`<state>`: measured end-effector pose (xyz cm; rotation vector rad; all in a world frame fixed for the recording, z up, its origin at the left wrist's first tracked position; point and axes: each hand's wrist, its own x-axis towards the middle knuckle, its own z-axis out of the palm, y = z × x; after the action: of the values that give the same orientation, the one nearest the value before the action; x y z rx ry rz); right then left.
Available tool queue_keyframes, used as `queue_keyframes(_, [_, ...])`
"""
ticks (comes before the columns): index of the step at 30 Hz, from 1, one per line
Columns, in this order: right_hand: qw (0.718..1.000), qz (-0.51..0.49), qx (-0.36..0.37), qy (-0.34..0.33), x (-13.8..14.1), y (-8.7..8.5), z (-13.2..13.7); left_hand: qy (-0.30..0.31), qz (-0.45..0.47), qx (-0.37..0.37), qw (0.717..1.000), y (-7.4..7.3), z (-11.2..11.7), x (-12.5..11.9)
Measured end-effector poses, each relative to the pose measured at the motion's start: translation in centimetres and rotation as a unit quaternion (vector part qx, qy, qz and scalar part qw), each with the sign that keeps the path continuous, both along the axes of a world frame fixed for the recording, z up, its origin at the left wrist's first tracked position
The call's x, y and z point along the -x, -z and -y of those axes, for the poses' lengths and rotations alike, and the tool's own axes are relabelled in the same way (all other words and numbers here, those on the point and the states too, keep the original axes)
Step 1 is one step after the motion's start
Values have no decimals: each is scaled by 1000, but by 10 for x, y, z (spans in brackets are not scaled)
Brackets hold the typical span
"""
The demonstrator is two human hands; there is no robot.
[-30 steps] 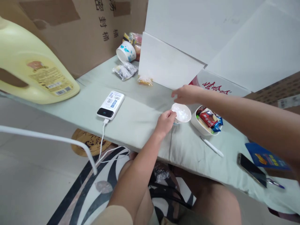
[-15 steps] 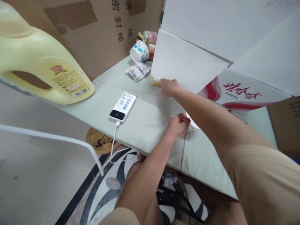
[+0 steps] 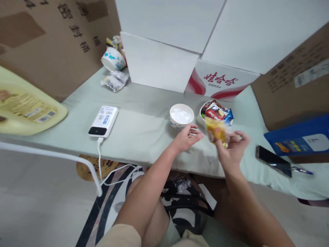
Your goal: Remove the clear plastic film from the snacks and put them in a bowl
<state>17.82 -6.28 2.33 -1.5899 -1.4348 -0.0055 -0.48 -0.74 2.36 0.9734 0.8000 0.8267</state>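
My right hand (image 3: 232, 147) holds a yellow snack packet (image 3: 216, 132), blurred by motion, between thumb and fingers. The packet is just in front of a white bowl (image 3: 202, 120) filled with wrapped snacks (image 3: 217, 111) in red and blue. To the left, my left hand (image 3: 186, 138) has its thumb and fingers apart with nothing between them. It is close to the near side of a white paper bowl (image 3: 181, 116) with a blue pattern, which stands upright; I cannot tell whether they touch.
A white power bank (image 3: 104, 120) with a cable lies left. Behind it are a tipped paper bowl (image 3: 113, 59) and a clear-wrapped packet (image 3: 115, 81). White boxes (image 3: 159, 65) stand at the back. A yellow jug (image 3: 28, 106) is far left; a phone (image 3: 273, 160) and blue pouch (image 3: 300, 137) are right.
The view has swung right. My right hand has drawn back from beside the white box, bringing the yellow packet to the snack bowl. My left hand's fingers have spread beside the paper bowl.
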Motion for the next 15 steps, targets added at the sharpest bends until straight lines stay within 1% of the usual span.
queue_keyframes(2, [1000, 13, 21, 11, -6, 22, 7, 33, 15, 11, 999, 8, 5, -21])
queue_keyframes(4, [998, 53, 39, -19, -7, 32, 7, 59, 40, 9, 997, 16, 7, -39])
queue_keyframes(5, [994, 77, 49, -54, -8, 34, 7, 52, 45, 6, 998, 19, 6, -46])
queue_keyframes(6, [988, 100, 61, -97, -10, 33, 7, 32, 43, 3, 999, 22, 4, -52])
queue_keyframes(8, [973, 132, 80, -169, -19, 30, 7, -36, 24, 6, 999, 26, -3, -60])
queue_keyframes(9, [970, 138, 86, -181, -26, 28, 7, -61, 19, 15, 998, 28, -8, -63])
queue_keyframes(10, [971, 137, 93, -172, -35, 27, 7, -85, 22, 25, 996, 28, -12, -64])
queue_keyframes(11, [976, 131, 100, -145, -46, 26, 6, -103, 26, 30, 994, 28, -16, -66])
queue_keyframes(13, [982, 121, 119, -78, -69, 28, 5, -121, 21, 33, 992, 26, -22, -66])
queue_keyframes(15, [979, 126, 153, -36, -90, 32, 4, -121, 19, 38, 992, 22, -22, -66])
